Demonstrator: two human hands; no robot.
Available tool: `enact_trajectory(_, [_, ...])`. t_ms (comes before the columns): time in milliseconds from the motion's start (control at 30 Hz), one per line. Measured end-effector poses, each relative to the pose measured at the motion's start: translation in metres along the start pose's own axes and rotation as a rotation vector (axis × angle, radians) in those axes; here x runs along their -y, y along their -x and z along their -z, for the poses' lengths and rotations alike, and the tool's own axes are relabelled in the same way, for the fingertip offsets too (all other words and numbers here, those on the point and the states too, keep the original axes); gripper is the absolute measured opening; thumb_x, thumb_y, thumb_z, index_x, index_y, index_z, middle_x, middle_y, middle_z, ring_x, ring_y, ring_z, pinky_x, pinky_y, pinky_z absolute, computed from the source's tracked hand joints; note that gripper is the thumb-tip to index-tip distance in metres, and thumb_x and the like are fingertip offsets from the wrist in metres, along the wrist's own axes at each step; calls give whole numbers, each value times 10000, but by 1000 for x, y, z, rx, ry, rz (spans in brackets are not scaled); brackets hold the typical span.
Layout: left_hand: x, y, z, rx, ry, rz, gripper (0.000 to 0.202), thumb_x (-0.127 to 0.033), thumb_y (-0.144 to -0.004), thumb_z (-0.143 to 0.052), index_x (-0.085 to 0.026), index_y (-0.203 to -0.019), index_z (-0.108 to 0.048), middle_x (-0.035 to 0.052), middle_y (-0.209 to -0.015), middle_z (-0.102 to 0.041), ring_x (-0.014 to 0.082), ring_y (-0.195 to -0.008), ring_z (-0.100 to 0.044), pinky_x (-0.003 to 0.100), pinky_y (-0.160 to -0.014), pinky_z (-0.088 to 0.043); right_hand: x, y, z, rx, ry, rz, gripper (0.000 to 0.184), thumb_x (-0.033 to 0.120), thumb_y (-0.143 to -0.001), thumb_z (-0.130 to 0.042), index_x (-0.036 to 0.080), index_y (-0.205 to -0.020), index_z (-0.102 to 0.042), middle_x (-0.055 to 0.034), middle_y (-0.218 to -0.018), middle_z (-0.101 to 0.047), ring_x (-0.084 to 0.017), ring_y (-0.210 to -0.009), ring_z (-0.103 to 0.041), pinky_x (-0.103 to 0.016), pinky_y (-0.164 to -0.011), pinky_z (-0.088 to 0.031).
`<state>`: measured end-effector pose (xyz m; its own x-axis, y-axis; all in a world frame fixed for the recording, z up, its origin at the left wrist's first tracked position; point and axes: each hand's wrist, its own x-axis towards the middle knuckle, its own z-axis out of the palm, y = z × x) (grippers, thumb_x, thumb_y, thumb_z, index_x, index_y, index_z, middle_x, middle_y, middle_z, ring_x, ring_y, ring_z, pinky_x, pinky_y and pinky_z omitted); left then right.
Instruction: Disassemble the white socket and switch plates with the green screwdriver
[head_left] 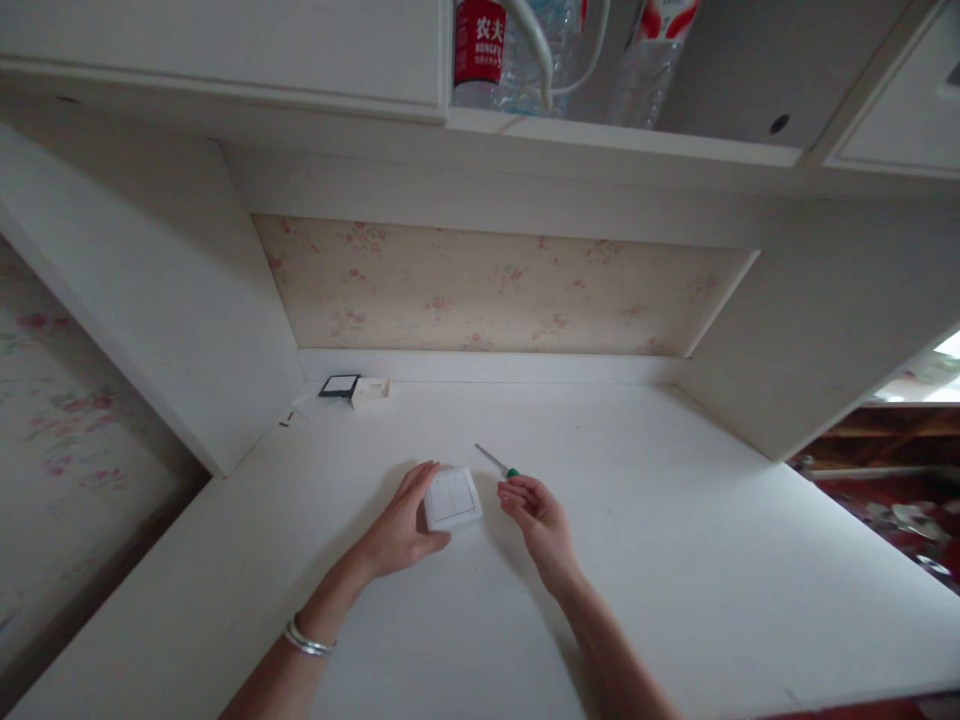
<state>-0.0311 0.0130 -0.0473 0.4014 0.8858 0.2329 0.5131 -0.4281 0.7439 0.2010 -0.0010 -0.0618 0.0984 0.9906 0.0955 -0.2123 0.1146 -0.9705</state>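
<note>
Head view, looking down on a white bench [675,560] set in an alcove.

- Switch plate [452,498]: white, square, two rocker panels, lying flat and face up on the bench just ahead of the person, between the two hands.
- Left hand [403,528]: grip closed around the plate's left side, fingers along the left edge and thumb under the near edge. Judged as a brace, so the plate cannot slide on the smooth top. Silver bangles [307,640] on the wrist.
- Right hand [538,520]: just right of the plate, not touching it. Grip pinched on the green handle of a small screwdriver [495,463], with the metal shaft pointing away and to the left, its tip past the plate's far right corner. Fingertip hold near the handle end, probably for fine control rather than force.
- Back left corner, well apart from the hands: a dark square part [339,385] touching a small white box [371,393], seemingly set aside out of the way.
- Shelf [622,135] overhead carries water bottles [480,50].
</note>
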Motion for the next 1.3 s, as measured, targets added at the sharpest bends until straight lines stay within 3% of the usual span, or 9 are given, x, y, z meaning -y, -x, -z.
enact_trajectory(200, [5,-2,-2,-64,-16,59,856,-292,-634,-735,-209,-1367,-302,101,-1371,-355,268,-1278,-317,417,-1078,-257,-6,6,-4,72,317,109,295,388,-786,-635,187,-993,-576,-86,-980,-623,-211,-849,-605,-366,-769,-493])
enact_trajectory(433, [-2,-1,-4,-35,-20,30,854,-289,-620,-746,-206,-1358,-324,87,-1368,-376,256,-1267,-343,376,-1071,-288,-14,11,-8,291,347,124,428,271,-775,-654,226,-1171,-499,-76,-1132,-574,-207,-972,-578,-375,-838,-492])
enact_trajectory(867, [2,-1,-9,-21,-59,23,907,-293,-596,-767,-207,-1371,-305,91,-1384,-360,267,-1273,-331,396,-1074,-285,-12,11,-5,299,370,160,484,193,-718,-675,215,-1171,-507,-80,-1126,-582,-217,-984,-585,-391,-869,-489])
enact_trajectory(1300, [4,-4,-9,-40,-41,13,854,-375,-609,-761,-207,-1346,-362,96,-1350,-410,276,-1243,-378,403,-1057,-318,-12,13,-7,244,319,109,467,285,-727,-697,219,-1165,-547,-99,-1126,-589,-238,-971,-596,-403,-828,-510])
